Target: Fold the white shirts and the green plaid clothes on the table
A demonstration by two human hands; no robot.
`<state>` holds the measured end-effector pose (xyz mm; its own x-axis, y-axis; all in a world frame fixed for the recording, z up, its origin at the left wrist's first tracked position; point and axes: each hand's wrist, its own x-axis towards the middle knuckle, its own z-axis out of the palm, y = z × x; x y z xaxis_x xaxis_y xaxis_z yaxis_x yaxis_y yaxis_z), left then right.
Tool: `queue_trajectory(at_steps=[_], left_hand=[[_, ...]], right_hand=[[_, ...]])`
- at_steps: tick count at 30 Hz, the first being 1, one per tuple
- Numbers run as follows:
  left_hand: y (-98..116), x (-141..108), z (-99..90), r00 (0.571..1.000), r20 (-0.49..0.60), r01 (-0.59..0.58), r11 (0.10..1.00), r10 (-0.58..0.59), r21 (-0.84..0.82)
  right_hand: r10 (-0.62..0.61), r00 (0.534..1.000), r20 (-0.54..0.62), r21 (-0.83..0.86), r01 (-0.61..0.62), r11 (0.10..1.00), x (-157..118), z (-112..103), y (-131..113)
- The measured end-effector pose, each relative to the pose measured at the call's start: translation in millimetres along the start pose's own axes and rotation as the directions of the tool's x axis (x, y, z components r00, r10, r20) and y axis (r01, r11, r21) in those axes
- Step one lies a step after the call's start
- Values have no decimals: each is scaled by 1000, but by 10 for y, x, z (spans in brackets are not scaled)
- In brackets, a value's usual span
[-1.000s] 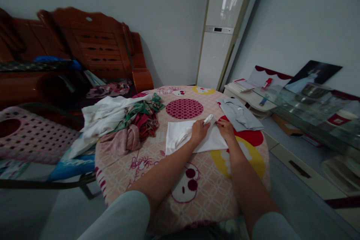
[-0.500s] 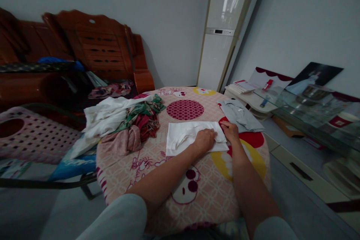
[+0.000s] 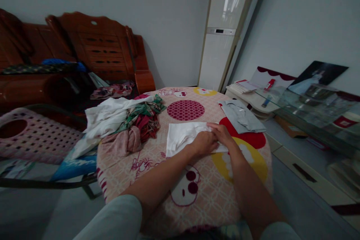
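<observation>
The tablecloth carries folded garments and heaped clothes.

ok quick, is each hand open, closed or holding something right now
Left hand: curled on the white cloth; grip can't be told.
Right hand: over the same cloth; grip can't be told.

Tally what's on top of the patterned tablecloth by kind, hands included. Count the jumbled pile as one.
Folded pieces: 2 (white folded cloth, grey folded garment)
Jumbled fabric pile: 1 (its separate pieces overlap too much to count)
Hands: 2 (left hand, right hand)
Total: 5
</observation>
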<state>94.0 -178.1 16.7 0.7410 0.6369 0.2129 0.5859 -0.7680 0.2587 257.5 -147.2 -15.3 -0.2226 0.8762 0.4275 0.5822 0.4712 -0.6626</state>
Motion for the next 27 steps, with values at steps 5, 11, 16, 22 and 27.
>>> queue_trajectory(at_steps=[5,11,16,22,27], left_hand=[[-475,-9,-299,951,-244,162,978,-191,-132],[-924,-255,-175,990,-88,118,992,-114,49],[-925,-394,40,993,-16,115,986,-114,122],[-1032,-387,-80,961,-214,124,962,-178,-243],[-1382,-535,-344,765,-364,399,834,-531,-380]], right_hand=[[-43,999,20,-41,44,998,7,140,200],[-21,995,97,-260,45,965,13,236,165],[-24,990,140,-365,74,928,-6,259,102],[-1,992,128,-281,37,959,-4,216,66],[24,1000,14,-101,-23,995,-7,164,95]])
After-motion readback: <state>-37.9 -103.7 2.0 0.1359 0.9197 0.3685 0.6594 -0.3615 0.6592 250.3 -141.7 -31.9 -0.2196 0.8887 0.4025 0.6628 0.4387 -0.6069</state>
